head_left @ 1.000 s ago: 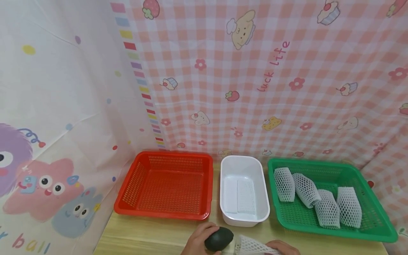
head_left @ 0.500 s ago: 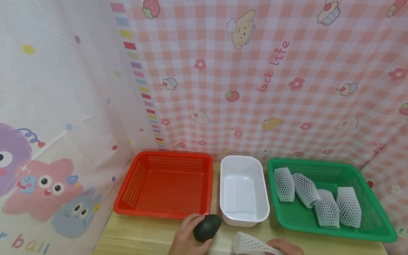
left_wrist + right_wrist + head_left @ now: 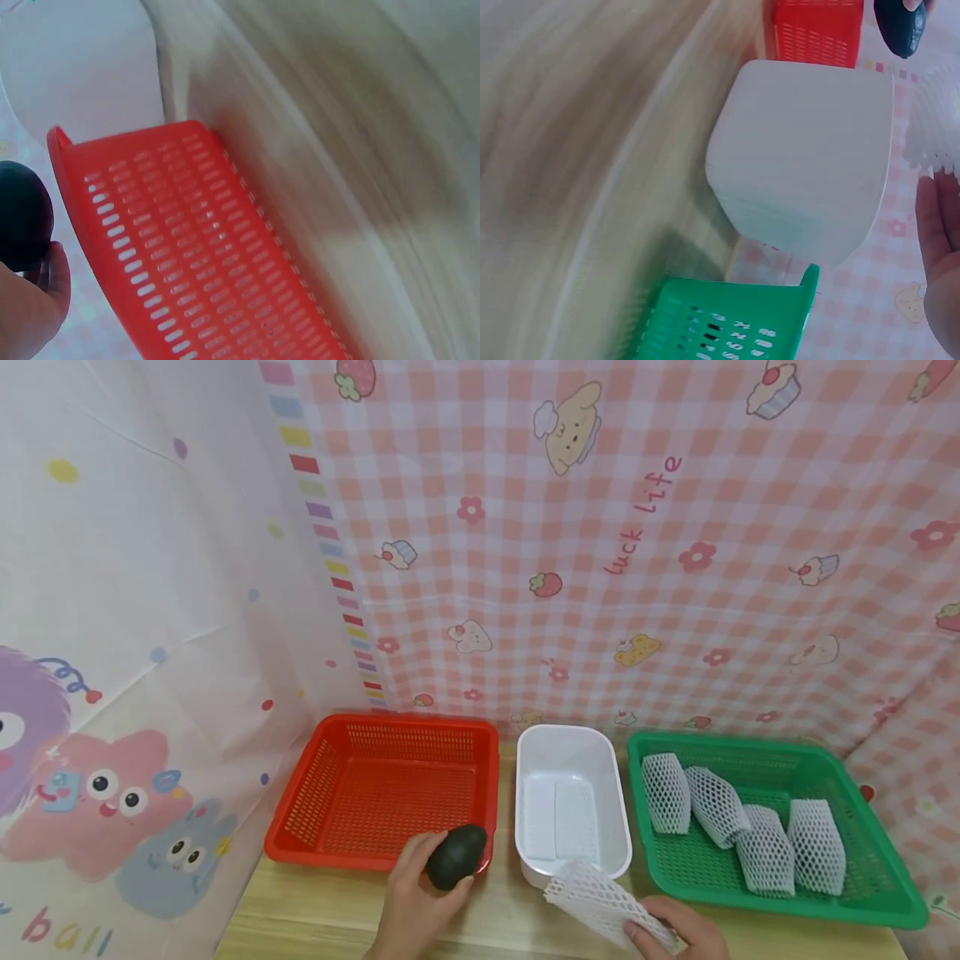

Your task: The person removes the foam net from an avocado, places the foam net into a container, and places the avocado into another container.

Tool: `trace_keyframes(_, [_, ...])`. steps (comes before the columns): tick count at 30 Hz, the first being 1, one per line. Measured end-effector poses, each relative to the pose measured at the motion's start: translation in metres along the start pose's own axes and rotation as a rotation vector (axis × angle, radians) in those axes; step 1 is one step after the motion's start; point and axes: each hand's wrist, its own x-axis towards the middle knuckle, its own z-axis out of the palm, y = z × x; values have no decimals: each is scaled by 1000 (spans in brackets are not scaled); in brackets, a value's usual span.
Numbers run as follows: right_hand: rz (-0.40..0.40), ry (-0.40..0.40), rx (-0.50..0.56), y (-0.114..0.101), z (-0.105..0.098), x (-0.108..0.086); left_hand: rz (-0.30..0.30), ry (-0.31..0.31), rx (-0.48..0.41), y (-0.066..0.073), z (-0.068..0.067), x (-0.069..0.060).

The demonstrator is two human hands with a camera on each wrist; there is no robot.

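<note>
My left hand (image 3: 417,893) grips a dark green avocado (image 3: 456,857) above the front right corner of the red basket (image 3: 382,863). In the left wrist view the avocado (image 3: 22,216) shows at the left edge, beside the basket's outer wall (image 3: 172,240). My right hand (image 3: 686,931) pinches one end of a white foam net sleeve (image 3: 600,902), which looks flattened. The sleeve's far end overlaps the front rim of the white tub (image 3: 573,731). In the right wrist view only part of the right hand (image 3: 941,240) and sleeve (image 3: 937,120) appears.
To the right stands a green basket (image 3: 817,910) with several white foam net sleeves (image 3: 765,852) lying in it. The three containers stand side by side on a wooden table (image 3: 322,910). A pink checked cloth (image 3: 480,585) hangs behind them.
My left hand has carried the avocado left and up, away from the sleeve, to the red basket's front corner. My right hand has lifted the sleeve slightly toward the white tub.
</note>
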Motion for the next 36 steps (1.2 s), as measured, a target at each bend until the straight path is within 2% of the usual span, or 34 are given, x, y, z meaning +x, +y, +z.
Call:
trace_keyframes(3, [-24, 75, 8, -3, 1, 7, -49, -10, -9, -3, -2, 6])
trace_keyframes(7, [-96, 124, 38, 0, 1, 15, -71, -18, -3, -5, -4, 13])
trace_keyframes(11, [-174, 116, 43, 5, 2, 24, -107, -29, 4, -7, -4, 17])
trace_keyframes(13, [-241, 120, 44, 7, 3, 29, -128, -39, 10, -8, -4, 20])
trace_keyframes(18, [-293, 134, 49, 10, 8, 41, -179, -77, 62, -15, -5, 26])
trace_keyframes(23, [-270, 140, 42, 11, 15, 54, -244, -111, 111, -20, -10, 34])
trace_keyframes(29, [-262, 201, 4, 15, 25, 68, -300, -176, 143, -25, -10, 43])
trace_keyframes(36, [-155, 206, -5, 15, 40, 80, -353, -246, 182, -31, -8, 53])
